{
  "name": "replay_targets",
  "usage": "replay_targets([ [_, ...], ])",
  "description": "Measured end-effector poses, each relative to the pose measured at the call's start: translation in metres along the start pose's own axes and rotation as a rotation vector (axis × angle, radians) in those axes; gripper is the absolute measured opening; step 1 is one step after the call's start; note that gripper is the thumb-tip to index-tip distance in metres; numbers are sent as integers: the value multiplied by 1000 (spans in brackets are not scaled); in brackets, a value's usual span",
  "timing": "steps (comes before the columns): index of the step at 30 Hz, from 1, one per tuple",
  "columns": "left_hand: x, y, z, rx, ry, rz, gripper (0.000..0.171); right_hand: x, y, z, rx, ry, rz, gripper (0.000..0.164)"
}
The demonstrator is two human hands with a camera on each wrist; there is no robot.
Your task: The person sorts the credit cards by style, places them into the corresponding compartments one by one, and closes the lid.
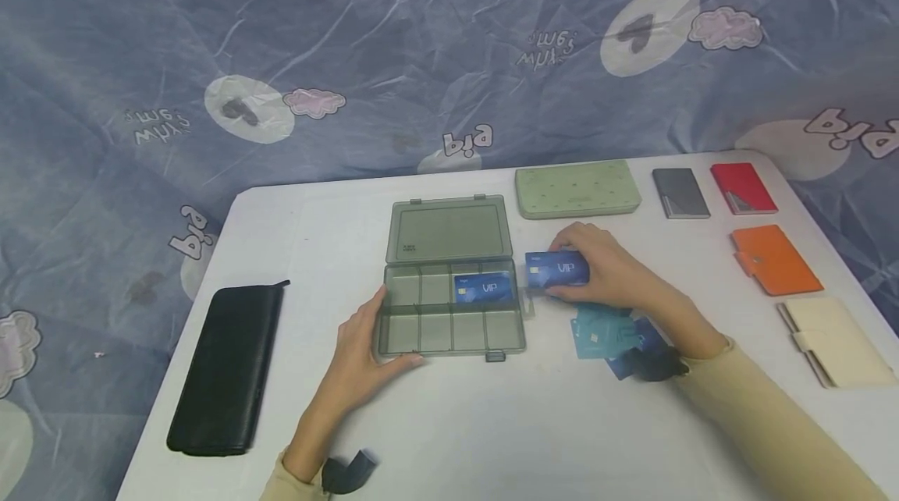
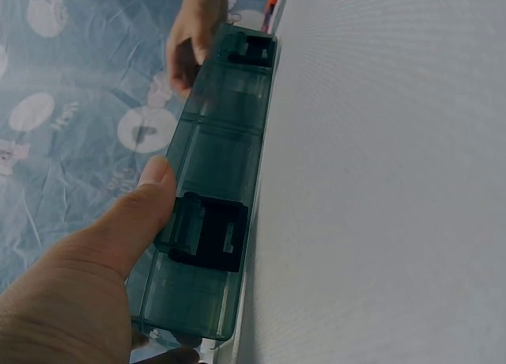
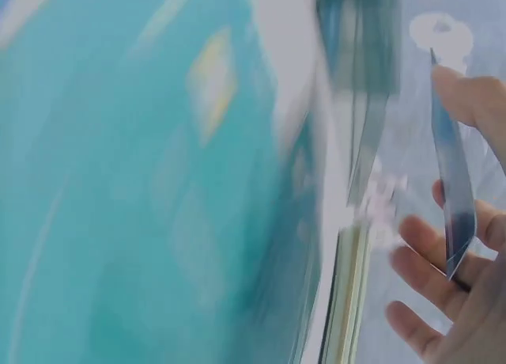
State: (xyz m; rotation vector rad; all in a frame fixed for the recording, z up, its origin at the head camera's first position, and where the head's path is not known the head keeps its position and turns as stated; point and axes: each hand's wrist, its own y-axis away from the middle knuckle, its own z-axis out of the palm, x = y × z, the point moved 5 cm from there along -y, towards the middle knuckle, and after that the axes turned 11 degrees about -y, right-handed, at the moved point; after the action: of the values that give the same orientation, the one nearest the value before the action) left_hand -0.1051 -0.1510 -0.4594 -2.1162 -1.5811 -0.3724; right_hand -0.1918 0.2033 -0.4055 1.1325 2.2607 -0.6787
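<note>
On the white table a translucent grey-green compartment box [image 1: 401, 286] stands with its lid [image 1: 449, 229] folded back. My left hand [image 1: 357, 354] holds its front left corner, the thumb along the front edge near a dark latch [image 2: 212, 231]. One blue VIP card [image 1: 483, 288] lies in the back row, toward the right. Just right of the box, my right hand [image 1: 609, 271] pinches another blue VIP card [image 1: 551, 270] between thumb and fingers. In the right wrist view that card [image 3: 452, 182] appears nearly edge-on. Teal cards [image 1: 602, 334] and blue ones lie spread under my right forearm.
A black zip wallet [image 1: 228, 368] lies at the left. Along the back are a green case [image 1: 579, 189], a grey card holder [image 1: 680, 193] and a red one [image 1: 744, 187]. Orange [image 1: 778, 261] and cream [image 1: 843, 341] holders lie at the right edge.
</note>
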Motion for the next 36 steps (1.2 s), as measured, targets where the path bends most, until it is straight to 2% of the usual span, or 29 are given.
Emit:
replay_targets([
  [4, 0, 0, 0, -4, -1, -5, 109, -23, -19, 16, 2, -64, -73, 54],
  [7, 0, 0, 0, -13, 2, -10, 110, -32, -30, 29, -5, -97, -88, 54],
  [18, 0, 0, 0, -19, 10, -12, 109, -42, -50, 71, -23, -163, -75, 55],
  [29, -1, 0, 0, -16, 14, -18, 109, -36, -50, 79, 10, -132, -40, 56],
  [36, -2, -1, 0, -20, 6, -25, 109, -37, -44, 74, 33, -44, -68, 58],
])
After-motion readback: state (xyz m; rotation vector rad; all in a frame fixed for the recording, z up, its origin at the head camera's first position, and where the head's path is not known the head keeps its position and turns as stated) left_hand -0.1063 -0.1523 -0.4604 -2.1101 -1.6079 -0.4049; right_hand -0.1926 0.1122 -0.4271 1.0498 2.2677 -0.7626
